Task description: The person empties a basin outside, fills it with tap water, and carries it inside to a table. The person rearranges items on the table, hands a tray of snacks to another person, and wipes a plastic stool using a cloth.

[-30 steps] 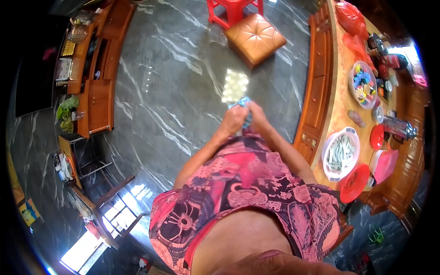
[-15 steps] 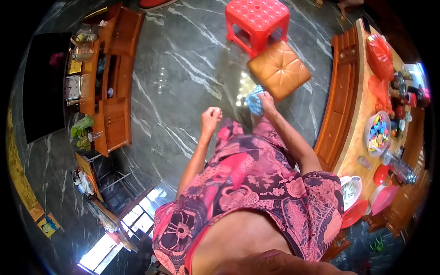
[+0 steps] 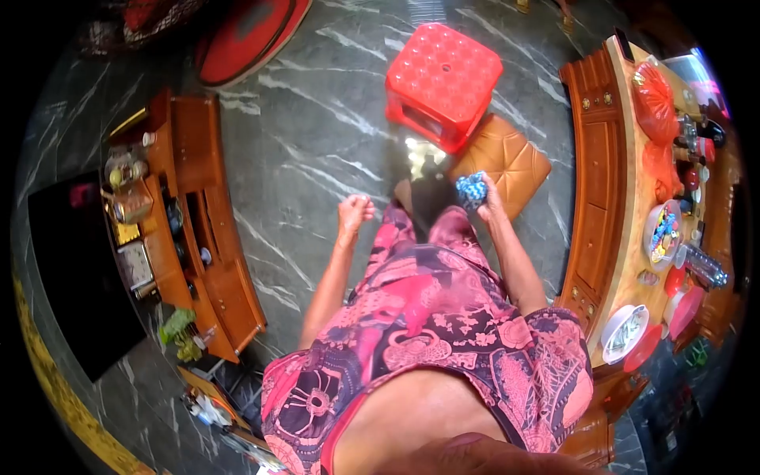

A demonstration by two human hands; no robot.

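Note:
My right hand [image 3: 492, 202] is closed around a crumpled blue-and-white patterned cloth [image 3: 471, 190], in front of my right thigh. Just beyond it lies a tan padded leather-look cushion or seat [image 3: 511, 162], tufted at its centre. A red plastic stool [image 3: 446, 75] stands upright at the cushion's far left side and hides one of its corners. Off to the left, my left hand [image 3: 356, 210] hangs in a loose fist over the floor, with nothing visible in it.
On the right, a wooden cabinet [image 3: 595, 190] carries red plastic bags [image 3: 655, 99], a tub of colourful small pieces [image 3: 663, 233], a clear bottle [image 3: 704, 265] and a white basin [image 3: 625, 334]. A low wooden TV cabinet [image 3: 206, 206] stands left on the dark marbled floor [image 3: 317, 111].
My right hand has moved a little right with the cloth. The view has shifted, so the stool and cushion appear nearer and a round red object shows more at the far left.

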